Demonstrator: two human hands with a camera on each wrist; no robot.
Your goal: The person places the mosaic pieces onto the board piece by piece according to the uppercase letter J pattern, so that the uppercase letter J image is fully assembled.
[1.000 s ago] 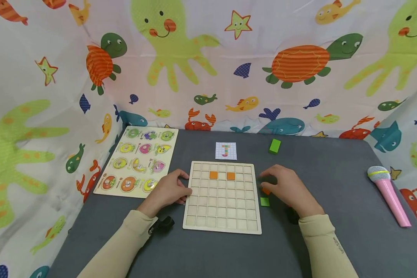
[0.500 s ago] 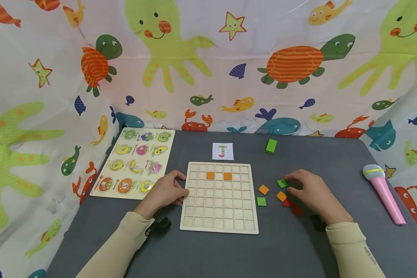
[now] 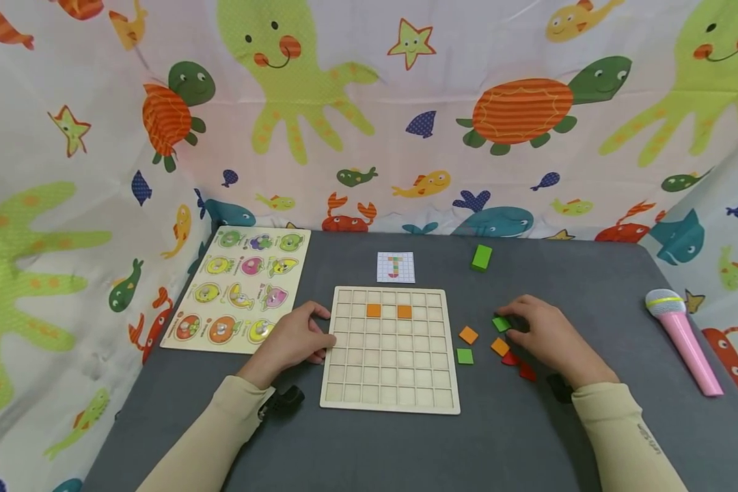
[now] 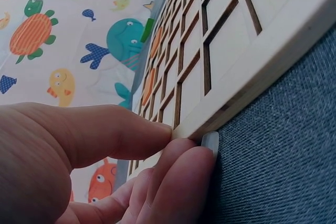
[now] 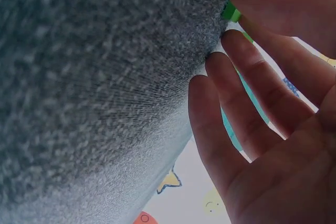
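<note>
In the head view my left hand (image 3: 292, 338) holds the left edge of a wooden grid board (image 3: 389, 396). The left wrist view shows the thumb on the board's rim (image 4: 231, 108) and the fingers bent beside it. Two orange square tiles, one on the left (image 3: 374, 311) and one on the right (image 3: 404, 311), lie in the board's upper part. Right of the board my right hand (image 3: 550, 335) has thumb and index finger at a green square tile (image 3: 501, 324), which they seem to pinch. The right wrist view shows this green tile (image 5: 231, 11) partly hidden by the thumb.
Between board and right hand lie a loose orange tile (image 3: 468, 335), a green tile (image 3: 465, 356), another orange tile (image 3: 500, 347) and red pieces (image 3: 527, 371). A pattern card (image 3: 396, 267), a green block (image 3: 482, 257), a fruit puzzle board (image 3: 224, 294) and a pink toy microphone (image 3: 685, 342) surround them.
My right hand has moved right, from the board's edge to the green tile, uncovering the orange tile and red pieces. Its index finger has since closed in on the tile. The left hand stays put.
</note>
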